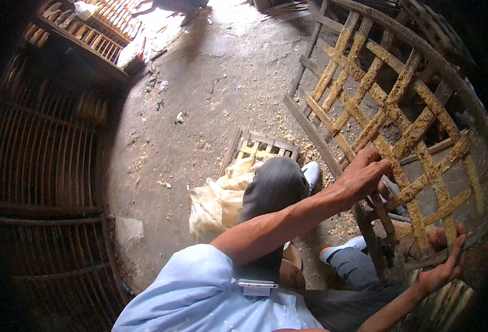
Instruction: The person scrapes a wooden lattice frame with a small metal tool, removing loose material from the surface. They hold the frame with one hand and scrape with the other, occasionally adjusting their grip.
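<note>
A large panel of crossed yellowish-brown slats point(389, 105) in a dark wooden frame stands tilted at my right side. Rough crumbly residue coats many of its slats. My left hand point(368, 172) is closed, its fingers curled at a crossing in the panel's middle; the fingertips are partly hidden behind the slats. My right hand point(442, 270) grips the panel's lower edge near the corner, palm outside and some fingers behind the lattice. Whether a small thing is in the left fingers cannot be made out.
A smaller lattice frame point(266, 143) lies on the floor beside crumpled pale sheeting point(219, 207). Dark slatted racks point(44, 149) line the left side. Crumbs and scraps litter the concrete floor point(199, 99). A phone point(257, 284) sits at my chest. A person point(172, 4) is partly visible far off.
</note>
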{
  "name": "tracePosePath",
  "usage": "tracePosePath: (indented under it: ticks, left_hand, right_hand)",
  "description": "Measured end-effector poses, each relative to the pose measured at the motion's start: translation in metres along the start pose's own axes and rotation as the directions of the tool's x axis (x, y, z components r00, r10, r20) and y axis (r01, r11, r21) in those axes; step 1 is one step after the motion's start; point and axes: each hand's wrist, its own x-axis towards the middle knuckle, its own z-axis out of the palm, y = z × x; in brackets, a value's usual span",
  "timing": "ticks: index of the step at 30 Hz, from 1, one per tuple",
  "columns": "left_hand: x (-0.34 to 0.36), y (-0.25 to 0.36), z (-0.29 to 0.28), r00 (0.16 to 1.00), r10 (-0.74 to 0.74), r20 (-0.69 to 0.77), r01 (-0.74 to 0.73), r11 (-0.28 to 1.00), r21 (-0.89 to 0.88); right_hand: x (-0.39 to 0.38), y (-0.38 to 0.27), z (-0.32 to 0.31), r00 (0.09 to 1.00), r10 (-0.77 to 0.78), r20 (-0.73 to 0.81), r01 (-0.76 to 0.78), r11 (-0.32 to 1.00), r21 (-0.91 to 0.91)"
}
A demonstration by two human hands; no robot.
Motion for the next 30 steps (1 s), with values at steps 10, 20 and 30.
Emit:
tracePosePath:
  ticks: [10, 20, 30]
  left_hand:
    - [-0.001, 0.005, 0.002, 0.999, -0.039, -0.029, 0.041, 0.998, 0.041]
    - [-0.004, 0.010, 0.007, 0.994, -0.013, -0.109, 0.024, 0.995, 0.100]
    - [0.000, -0.004, -0.003, 0.998, 0.010, 0.056, -0.009, 1.000, -0.012]
  right_hand:
    - [-0.002, -0.008, 0.011, 0.994, 0.112, 0.004, -0.112, 0.990, 0.090]
    - [0.001, 0.000, 0.009, 0.998, 0.060, 0.008, -0.060, 0.995, 0.075]
    - [0.001, -0.001, 0.007, 0.999, 0.039, -0.006, -0.039, 0.999, 0.012]
